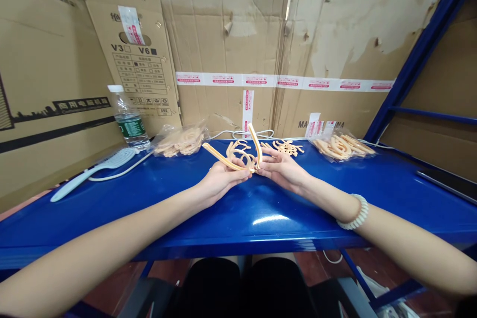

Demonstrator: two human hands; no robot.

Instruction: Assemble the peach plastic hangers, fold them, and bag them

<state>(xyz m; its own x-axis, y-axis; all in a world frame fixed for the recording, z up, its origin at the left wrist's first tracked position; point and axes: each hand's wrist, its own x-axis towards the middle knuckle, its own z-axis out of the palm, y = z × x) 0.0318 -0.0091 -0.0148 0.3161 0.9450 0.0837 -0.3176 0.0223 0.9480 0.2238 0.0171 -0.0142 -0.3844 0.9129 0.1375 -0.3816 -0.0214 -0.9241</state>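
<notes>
My left hand (pixel 224 179) pinches a peach-coloured, grooved, flexible strip (pixel 220 156) that sticks out up and to the left. My right hand (pixel 281 168) pinches a similar strip (pixel 255 141), standing nearly upright with its top curving left. The lower ends of the two strips meet at my fingertips; whether they are joined or one bent piece I cannot tell. Both hands are closed, held just above the blue table. Behind them lie loose curved strips (pixel 237 148), partly hidden by the held ones, and a pile of smaller peach pieces (pixel 287 147).
Clear bags of peach pieces lie at left (pixel 181 140) and right (pixel 341 146). A water bottle (pixel 130 121), a pale blue hairbrush (pixel 97 170) and a white cable (pixel 122 173) are at left. A dark flat device (pixel 449 184) lies far right. Cardboard (pixel 231 44) walls the blue table (pixel 179 223).
</notes>
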